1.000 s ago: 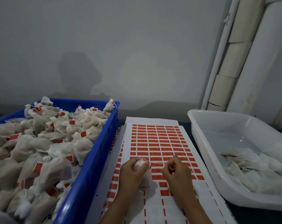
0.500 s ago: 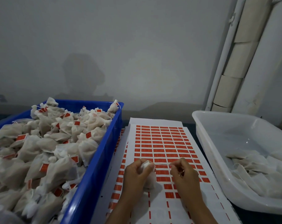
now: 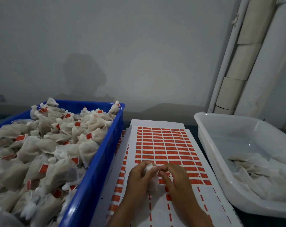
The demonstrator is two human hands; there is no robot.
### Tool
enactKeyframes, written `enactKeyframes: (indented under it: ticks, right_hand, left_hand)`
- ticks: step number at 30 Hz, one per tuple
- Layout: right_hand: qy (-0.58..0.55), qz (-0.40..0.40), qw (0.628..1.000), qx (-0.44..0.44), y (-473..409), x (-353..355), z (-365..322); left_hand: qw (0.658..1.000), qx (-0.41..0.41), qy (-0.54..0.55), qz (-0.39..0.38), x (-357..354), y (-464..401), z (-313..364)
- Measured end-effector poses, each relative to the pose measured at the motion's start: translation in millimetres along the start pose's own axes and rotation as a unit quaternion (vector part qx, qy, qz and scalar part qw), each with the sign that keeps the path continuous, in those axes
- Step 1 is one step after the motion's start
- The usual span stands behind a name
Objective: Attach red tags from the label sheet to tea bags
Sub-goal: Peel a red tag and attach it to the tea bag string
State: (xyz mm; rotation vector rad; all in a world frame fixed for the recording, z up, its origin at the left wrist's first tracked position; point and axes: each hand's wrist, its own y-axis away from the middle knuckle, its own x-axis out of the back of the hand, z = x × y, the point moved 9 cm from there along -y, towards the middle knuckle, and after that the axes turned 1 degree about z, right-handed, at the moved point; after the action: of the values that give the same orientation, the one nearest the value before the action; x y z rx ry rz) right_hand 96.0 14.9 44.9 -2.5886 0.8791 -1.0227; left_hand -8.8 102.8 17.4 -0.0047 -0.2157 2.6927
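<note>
The left hand (image 3: 139, 176) grips a tea bag (image 3: 152, 183) over the sheet (image 3: 161, 145), fingers curled around it. The right hand (image 3: 175, 176), just beside, pinches something small at the bag's top; it seems a red tag (image 3: 159, 169), but it is too small to be sure. I judge the tag is being attached now. Next, the bag should go into the blue bin (image 3: 96, 169) on the left.
</note>
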Motion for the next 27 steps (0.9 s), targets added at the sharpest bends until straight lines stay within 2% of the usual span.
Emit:
enactKeyframes:
  ticks: [4,7,11,16,23,27]
  right_hand:
    - [0.052,0.027,0.998,-0.001,0,2,-1]
    - [0.027,0.032,0.998,-0.053,1,3,5]
    - [0.063,0.041,0.996,-0.051,1,7,7]
    - [0.085,0.066,0.994,-0.028,-1,9,7]
    - [0.05,0.043,0.997,-0.051,-1,4,6]
    - [0.038,0.035,0.998,-0.035,1,1,-1]
  left_hand:
    - [0.999,0.027,0.035,-0.027,-6,2,-5]
    - [0.998,0.01,-0.022,-0.062,-11,4,-1]
    - [0.993,0.011,-0.096,-0.069,-7,2,-7]
    - [0.987,-0.002,-0.138,-0.083,-5,2,-10]
    - [0.989,0.079,0.021,-0.121,-12,10,-3]
    - [0.985,0.097,0.048,-0.136,-13,11,-1]
